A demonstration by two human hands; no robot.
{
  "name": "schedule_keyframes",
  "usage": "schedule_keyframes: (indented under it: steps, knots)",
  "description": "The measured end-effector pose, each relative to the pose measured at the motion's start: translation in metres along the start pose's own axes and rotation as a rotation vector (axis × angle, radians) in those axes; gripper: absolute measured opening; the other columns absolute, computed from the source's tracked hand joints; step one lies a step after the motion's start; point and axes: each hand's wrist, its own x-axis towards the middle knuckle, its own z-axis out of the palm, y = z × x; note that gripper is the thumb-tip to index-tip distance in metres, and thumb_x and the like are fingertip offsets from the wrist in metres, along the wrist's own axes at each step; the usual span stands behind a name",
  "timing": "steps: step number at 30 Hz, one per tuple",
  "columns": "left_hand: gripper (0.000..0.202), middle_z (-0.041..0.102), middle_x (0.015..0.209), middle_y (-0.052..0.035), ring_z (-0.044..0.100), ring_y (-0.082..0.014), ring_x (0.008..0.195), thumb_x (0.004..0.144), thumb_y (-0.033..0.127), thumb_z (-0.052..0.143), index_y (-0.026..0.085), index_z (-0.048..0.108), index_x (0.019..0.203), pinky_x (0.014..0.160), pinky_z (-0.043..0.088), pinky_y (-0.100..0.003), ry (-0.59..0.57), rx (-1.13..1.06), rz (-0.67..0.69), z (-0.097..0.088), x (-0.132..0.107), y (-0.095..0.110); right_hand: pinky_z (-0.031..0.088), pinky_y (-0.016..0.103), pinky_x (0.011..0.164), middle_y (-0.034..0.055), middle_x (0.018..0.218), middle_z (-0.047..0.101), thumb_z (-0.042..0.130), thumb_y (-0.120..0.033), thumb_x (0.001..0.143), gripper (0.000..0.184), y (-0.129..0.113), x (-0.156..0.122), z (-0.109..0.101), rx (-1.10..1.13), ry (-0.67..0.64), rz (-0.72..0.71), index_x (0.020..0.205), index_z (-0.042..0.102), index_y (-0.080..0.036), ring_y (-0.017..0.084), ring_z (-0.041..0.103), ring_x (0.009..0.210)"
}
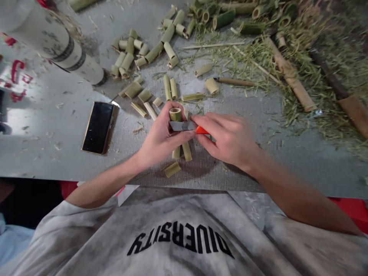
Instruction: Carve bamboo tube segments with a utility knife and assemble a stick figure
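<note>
In the middle of the head view, my left hand (161, 134) is wrapped round a short hollow bamboo piece (175, 114), its open end facing up. My right hand (227, 138) grips a utility knife (202, 130) with an orange handle. The knife's extended grey blade lies across the near side of the bamboo, and my left thumb lies along the blade's lower edge. Split bamboo strips (186, 151) lie just below my hands, and a curved bamboo piece (173, 169) rests nearer the table edge. My right hand is slightly blurred.
Cut bamboo pieces (133, 90) are scattered beyond my hands. A phone (97, 127) lies at left, near a tall white patterned cylinder (61, 50). At right are heaped green shavings (299, 84), a wooden-handled tool (234, 81), and a larger blade with a wooden handle (353, 113).
</note>
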Motion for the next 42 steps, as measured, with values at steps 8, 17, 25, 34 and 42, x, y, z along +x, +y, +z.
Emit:
schedule_keyframes:
  steps: [8,17,25,34,42]
  knots:
    - [0.047,0.050,0.078,0.0065,0.044,-0.0089,0.062,0.083,0.033,0.100,0.025,0.057,0.099,0.052,0.037,-0.025,0.004,0.039,0.023,0.000,0.001,-0.004,0.048,0.034,0.070,0.0080,0.104,0.084,0.053,-0.032,0.117,0.033,-0.002,0.000,-0.001,-0.018,-0.022,0.038,0.137,0.075,-0.019,0.021,0.076,0.087]
    - [0.042,0.050,0.074,0.0063,0.043,-0.0088,0.061,0.095,0.046,0.092,0.025,0.056,0.098,0.054,0.035,-0.026,0.100,0.071,0.074,0.003,-0.005,-0.006,0.058,0.034,0.079,0.0081,0.117,0.086,0.055,-0.031,0.116,0.033,0.000,-0.002,-0.004,0.023,0.141,0.149,0.141,0.073,-0.022,0.022,0.080,0.098]
    - [0.056,0.055,0.094,0.0039,0.052,-0.0084,0.070,0.076,0.031,0.104,0.026,0.056,0.105,0.056,0.045,-0.024,0.053,0.035,0.036,0.007,-0.004,0.002,0.048,0.036,0.070,0.0055,0.096,0.082,0.056,-0.039,0.116,0.031,0.000,-0.001,0.002,0.008,0.019,-0.017,0.127,0.076,-0.019,0.021,0.074,0.083]
    - [0.049,0.054,0.088,0.0049,0.051,-0.0097,0.069,0.085,0.033,0.099,0.026,0.055,0.105,0.056,0.046,-0.024,0.053,0.113,0.076,0.001,0.000,-0.003,0.045,0.034,0.069,0.0054,0.097,0.082,0.053,-0.033,0.118,0.030,0.000,0.001,-0.001,-0.036,0.024,-0.026,0.125,0.077,-0.017,0.019,0.073,0.081]
    - [0.057,0.052,0.078,0.0063,0.046,-0.0104,0.062,0.080,0.052,0.103,0.026,0.055,0.098,0.053,0.042,-0.027,0.087,0.153,0.081,0.001,0.003,-0.006,0.040,0.033,0.069,0.0037,0.088,0.079,0.051,-0.040,0.121,0.036,-0.006,0.001,-0.001,-0.106,0.044,-0.001,0.128,0.078,-0.017,0.017,0.070,0.077]
